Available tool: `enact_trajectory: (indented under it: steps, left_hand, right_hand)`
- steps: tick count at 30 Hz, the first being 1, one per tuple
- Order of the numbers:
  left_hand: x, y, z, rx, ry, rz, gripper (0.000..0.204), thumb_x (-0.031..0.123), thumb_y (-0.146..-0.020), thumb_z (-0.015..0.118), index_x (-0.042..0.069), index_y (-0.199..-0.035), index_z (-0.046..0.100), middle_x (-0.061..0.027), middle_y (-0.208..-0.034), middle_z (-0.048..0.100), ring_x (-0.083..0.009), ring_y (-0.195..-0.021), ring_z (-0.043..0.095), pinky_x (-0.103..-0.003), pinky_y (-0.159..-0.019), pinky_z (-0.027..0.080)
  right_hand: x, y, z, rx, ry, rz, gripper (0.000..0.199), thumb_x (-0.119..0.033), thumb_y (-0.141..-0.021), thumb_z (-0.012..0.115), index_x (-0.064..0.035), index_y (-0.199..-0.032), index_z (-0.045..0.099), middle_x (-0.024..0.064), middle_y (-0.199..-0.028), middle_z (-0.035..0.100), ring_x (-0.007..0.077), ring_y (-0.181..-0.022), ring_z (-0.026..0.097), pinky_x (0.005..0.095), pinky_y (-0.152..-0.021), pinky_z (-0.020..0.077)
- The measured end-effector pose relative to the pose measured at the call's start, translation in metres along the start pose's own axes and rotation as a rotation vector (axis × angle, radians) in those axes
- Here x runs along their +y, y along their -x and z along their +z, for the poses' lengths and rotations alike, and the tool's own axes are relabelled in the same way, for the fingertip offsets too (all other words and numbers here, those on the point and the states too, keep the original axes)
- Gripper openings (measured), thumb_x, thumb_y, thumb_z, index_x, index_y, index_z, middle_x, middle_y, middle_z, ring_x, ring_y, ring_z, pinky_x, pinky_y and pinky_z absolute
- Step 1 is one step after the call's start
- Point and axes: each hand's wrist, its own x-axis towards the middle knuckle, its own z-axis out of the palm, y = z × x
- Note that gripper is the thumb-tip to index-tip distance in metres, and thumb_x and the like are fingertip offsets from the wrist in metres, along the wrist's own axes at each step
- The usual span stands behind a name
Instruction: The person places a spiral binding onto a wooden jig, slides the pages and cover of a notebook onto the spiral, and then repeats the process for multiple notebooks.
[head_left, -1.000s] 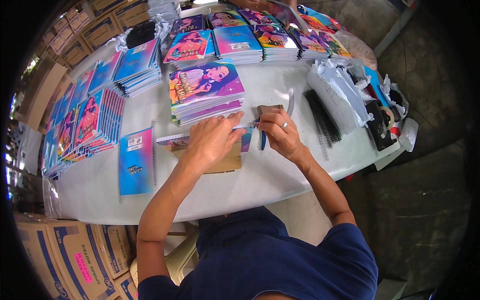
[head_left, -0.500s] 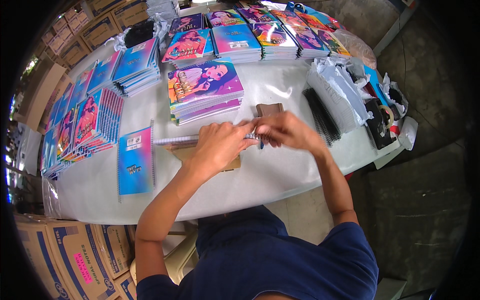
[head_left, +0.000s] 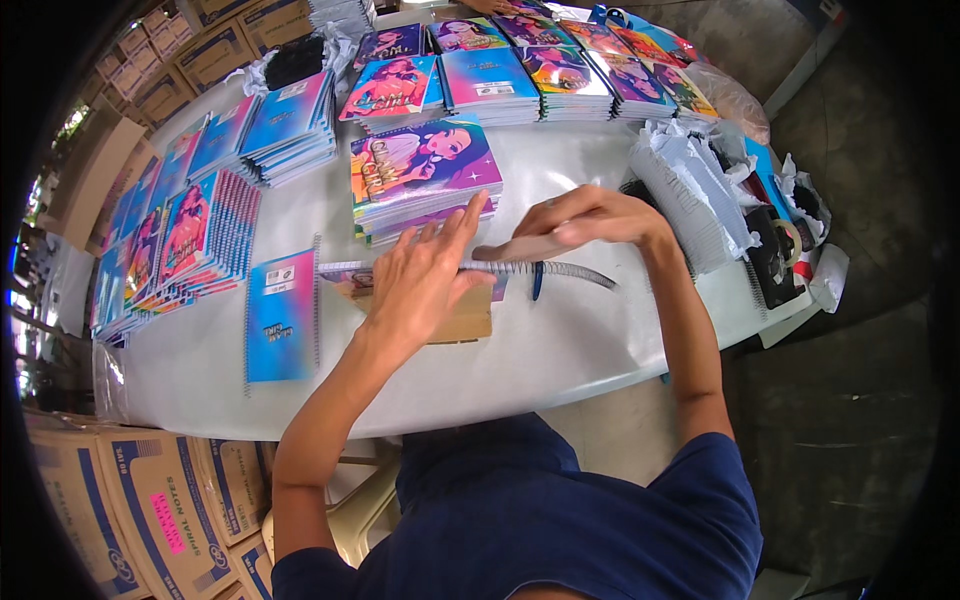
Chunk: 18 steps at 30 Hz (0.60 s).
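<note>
A spiral notebook [head_left: 345, 267] lies with its bound edge under my left hand [head_left: 420, 282], whose fingers are spread and stretched away from me. A dark spiral coil [head_left: 585, 274] runs out past the notebook's right end. My right hand [head_left: 590, 218] is closed round a flat brown piece [head_left: 520, 247], its tip against the coil beside my left fingers. A slim dark-blue object [head_left: 538, 282] crosses the coil; its kind is unclear. Below my left hand is a brown cardboard-coloured block [head_left: 465, 322]. A blue-and-pink notebook [head_left: 282, 318] lies face down at the left.
A notebook stack [head_left: 425, 175] stands just beyond my hands. More stacked notebooks [head_left: 490, 85] line the far side and the left [head_left: 205, 235]. Wrapped coils [head_left: 690, 210] and a tape roll [head_left: 790, 238] sit at the right. Cartons [head_left: 160, 500] stand below the table's left edge.
My right hand has picked up the brown piece from the table and brought it to the coil. My left fingers have straightened and spread. The coil's loose end now shows.
</note>
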Motion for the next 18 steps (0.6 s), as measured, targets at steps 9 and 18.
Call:
enact_trajectory:
  steps: [9, 18]
  left_hand:
    - [-0.007, 0.001, 0.000, 0.096, 0.069, 0.014, 0.098, 0.038, -0.069, 0.078, 0.026, -0.150, 0.024, -0.0097, -0.116, 0.065, -0.0355, -0.096, 0.063, -0.045, -0.074, 0.053]
    - [-0.015, 0.006, -0.007, 0.069, 0.000, -0.087, 0.102, 0.042, -0.068, 0.078, 0.023, -0.151, 0.021, -0.0108, -0.115, 0.064, -0.0364, -0.097, 0.062, -0.045, -0.078, 0.053]
  right_hand:
    - [-0.005, -0.028, 0.006, -0.025, 0.208, 0.228, 0.057, -0.044, -0.083, 0.068, 0.0053, -0.113, 0.066, 0.0185, -0.113, 0.066, 0.0264, -0.105, 0.062, 0.0391, -0.091, 0.0481]
    - [0.021, -0.038, 0.006, 0.016, -0.129, 0.077, 0.056, -0.044, -0.083, 0.068, 0.0055, -0.111, 0.066, 0.0166, -0.109, 0.066, 0.0248, -0.105, 0.060, 0.0358, -0.093, 0.0456]
